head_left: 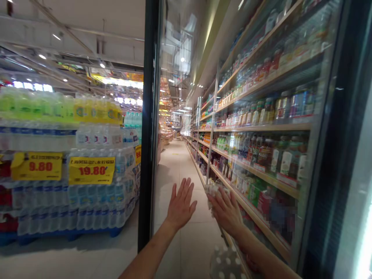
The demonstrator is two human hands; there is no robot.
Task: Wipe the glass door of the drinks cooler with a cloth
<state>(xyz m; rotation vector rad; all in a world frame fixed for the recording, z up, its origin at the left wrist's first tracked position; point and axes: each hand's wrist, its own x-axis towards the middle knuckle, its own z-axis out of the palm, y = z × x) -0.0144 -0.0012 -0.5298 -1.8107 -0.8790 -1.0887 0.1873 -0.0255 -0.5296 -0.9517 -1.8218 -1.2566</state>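
A glass door (180, 155) in a dark frame stands in front of me. My left hand (180, 204) is raised with its fingers spread, its palm turned to the pane; it holds nothing. To its right, my right hand (225, 209) lies over a crumpled whitish cloth (214, 189) at the glass. Part of the cloth shows above and left of the fingers; the rest is hidden under the palm. Low in the view, between my forearms, is a grey fabric with white dots (225, 263).
Shelves of bottled drinks (258, 128) show in the glass on the right; whether reflected or seen through, I cannot tell. Left of the dark door frame (147, 128) stand stacked water bottle packs (95, 193) with yellow price signs (91, 170). A pale tiled floor (87, 261) runs below.
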